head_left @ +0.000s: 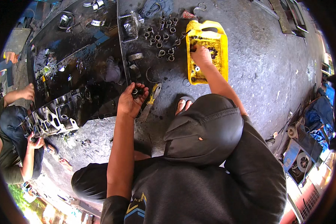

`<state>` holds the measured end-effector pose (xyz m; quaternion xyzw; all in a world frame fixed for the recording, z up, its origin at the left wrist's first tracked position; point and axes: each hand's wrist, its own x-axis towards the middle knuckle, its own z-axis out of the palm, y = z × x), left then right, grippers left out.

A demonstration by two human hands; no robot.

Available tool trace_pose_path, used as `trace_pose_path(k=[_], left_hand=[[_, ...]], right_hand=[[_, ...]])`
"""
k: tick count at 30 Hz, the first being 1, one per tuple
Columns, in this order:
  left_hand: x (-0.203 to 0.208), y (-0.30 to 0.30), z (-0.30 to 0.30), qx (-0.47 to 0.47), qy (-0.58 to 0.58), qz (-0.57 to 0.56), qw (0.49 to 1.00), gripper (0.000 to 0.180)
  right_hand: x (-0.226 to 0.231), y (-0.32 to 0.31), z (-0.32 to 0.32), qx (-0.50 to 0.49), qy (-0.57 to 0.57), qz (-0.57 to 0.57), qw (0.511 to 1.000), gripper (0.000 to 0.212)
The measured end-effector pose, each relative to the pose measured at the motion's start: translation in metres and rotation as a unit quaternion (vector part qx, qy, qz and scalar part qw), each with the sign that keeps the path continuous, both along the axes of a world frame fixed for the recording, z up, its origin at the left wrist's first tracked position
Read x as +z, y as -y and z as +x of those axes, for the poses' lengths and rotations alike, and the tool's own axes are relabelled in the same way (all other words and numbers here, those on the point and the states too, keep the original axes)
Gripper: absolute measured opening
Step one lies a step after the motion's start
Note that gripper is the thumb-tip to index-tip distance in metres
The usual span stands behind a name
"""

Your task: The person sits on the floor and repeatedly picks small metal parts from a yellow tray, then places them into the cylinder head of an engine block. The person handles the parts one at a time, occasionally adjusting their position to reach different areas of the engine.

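My left hand [130, 102] is palm up, its fingers curled round a small dark metal part with a round end [135, 91]. To the right, my right hand [201, 56] reaches down into a yellow plastic jug [224, 56] laid flat with its upper side cut away. Those fingers are bent and closed at the jug's left side; what they grip is hidden. Small dark round parts [213, 52] and a pale nut-like piece [197, 68] lie inside the oily jug. Left of it, several ring-topped metal parts [158, 37] stand in a group on the dark floor.
A yellow-handled tool [154, 94] lies right of my left hand. Curved metal shells [135, 56] are scattered around an oily metal tray [82, 56]. At the left, another person's hand [35, 142] touches an engine cylinder head [52, 117]. A fan-like machine [302, 162] stands far right.
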<state>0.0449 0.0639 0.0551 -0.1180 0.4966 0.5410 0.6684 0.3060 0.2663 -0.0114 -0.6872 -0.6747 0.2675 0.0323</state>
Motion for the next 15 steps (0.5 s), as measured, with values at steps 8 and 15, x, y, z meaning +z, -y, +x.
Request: trace_pose_path(k=[8, 15], left_hand=[[0.006, -0.001, 0.008, -0.018, 0.019, 0.04, 0.999, 0.024], [-0.01, 0.008, 0.012, 0.028, 0.046, 0.022, 0.998, 0.022]], right_hand=[[-0.004, -0.007, 0.016, 0.061, 0.02, 0.017, 0.998, 0.04], [-0.015, -0.008, 0.047, 0.076, 0.043, -0.013, 0.996, 0.029]])
